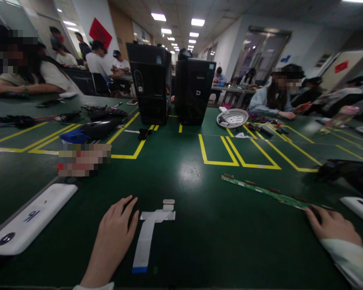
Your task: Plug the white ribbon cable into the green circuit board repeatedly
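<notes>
My left hand rests palm down on the green table, fingers stretched out and slightly apart, holding nothing. Just right of it lies a white flat ribbon cable, folded into a T shape, with a blue end and a small connector at its top. At the right, my right hand has its thumb and fingers closed round the near end of a long, narrow green circuit board. Brownish connectors line the board's upper edge. Part of the grip is hidden behind the fingers.
Two black computer towers stand at the back. A white numbered device lies at left, another white object at right. Yellow tape marks the table. A white basket and tangled cables lie farther off; people sit around.
</notes>
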A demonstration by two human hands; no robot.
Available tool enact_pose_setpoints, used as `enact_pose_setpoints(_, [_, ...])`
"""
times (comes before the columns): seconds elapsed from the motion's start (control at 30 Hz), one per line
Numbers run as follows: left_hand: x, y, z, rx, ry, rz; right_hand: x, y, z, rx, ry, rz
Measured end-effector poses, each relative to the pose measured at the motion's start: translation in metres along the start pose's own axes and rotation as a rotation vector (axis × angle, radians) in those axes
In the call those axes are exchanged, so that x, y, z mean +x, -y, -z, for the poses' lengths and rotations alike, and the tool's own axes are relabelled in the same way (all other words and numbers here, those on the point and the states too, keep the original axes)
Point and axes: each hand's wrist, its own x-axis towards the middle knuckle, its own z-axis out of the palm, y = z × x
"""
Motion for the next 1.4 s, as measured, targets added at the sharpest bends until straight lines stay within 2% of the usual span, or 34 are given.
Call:
enact_pose_setpoints(0.13, [0.000,0.000,0.000,-0.005,-0.011,-0.006,-0.001,0.059,0.028,0.041,0.006,0.160])
enact_pose_setpoints(0.33, [0.000,0.000,0.000,-0.012,-0.013,0.000,-0.002,0.140,0.038,0.303,-0.232,0.582])
enact_pose_setpoints(0.43, [0.000,0.000,0.000,-0.009,-0.019,-0.010,-0.009,0.180,0.046,0.430,-0.257,0.747])
enact_pose_setpoints(0.57, [0.000,-0.001,0.001,-0.008,-0.040,-0.030,-0.025,0.227,0.062,0.475,-0.234,0.857])
enact_pose_setpoints(0.67, [0.001,-0.001,0.002,-0.008,-0.055,-0.032,-0.039,0.254,0.072,0.468,-0.231,0.899])
enact_pose_setpoints(0.9, [0.000,0.001,0.000,0.005,-0.049,-0.041,-0.071,0.291,0.085,0.422,-0.286,0.852])
enact_pose_setpoints(1.03, [0.000,0.000,0.001,0.008,-0.057,-0.045,-0.082,0.303,0.092,0.433,-0.257,0.815])
enact_pose_setpoints(1.2, [-0.001,0.001,0.000,0.012,-0.064,-0.051,-0.085,0.310,0.093,0.442,-0.215,0.823])
enact_pose_setpoints(1.4, [-0.002,0.003,-0.002,0.022,-0.049,-0.052,-0.079,0.304,0.097,0.441,-0.337,0.847])
